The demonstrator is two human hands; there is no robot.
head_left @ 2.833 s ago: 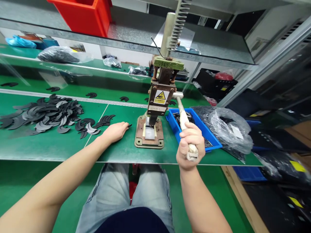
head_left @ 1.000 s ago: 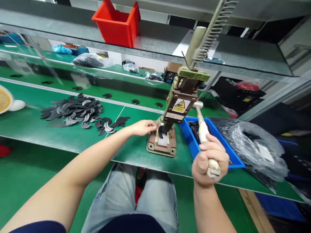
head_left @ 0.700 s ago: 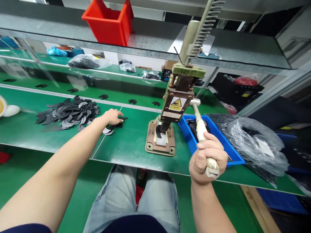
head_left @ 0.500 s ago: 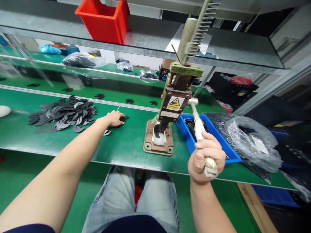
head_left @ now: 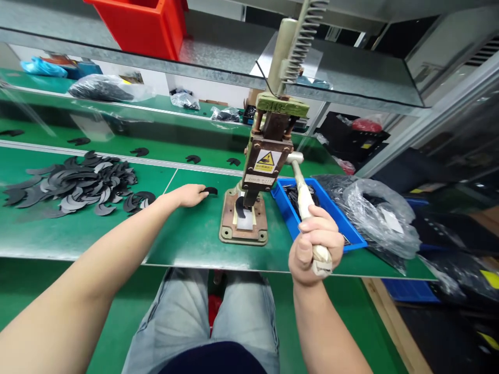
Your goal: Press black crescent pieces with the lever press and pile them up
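Bare forearms, faded grey jeans, dark top.

A factory workbench under a metal shelf

The green tabletop (head_left: 187, 244) runs left; a grey metal shelf (head_left: 218, 57) above carries a red bin (head_left: 144, 23), with green floor (head_left: 339, 322) underneath.

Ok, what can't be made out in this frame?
- Head view: text on the press's warning label, too small.
- Contents of the red bin, cut off by the top edge.
- What the left hand fingertips pinch of the black piece, partly covered.
- Lever handle end, wrapped by the right hand.
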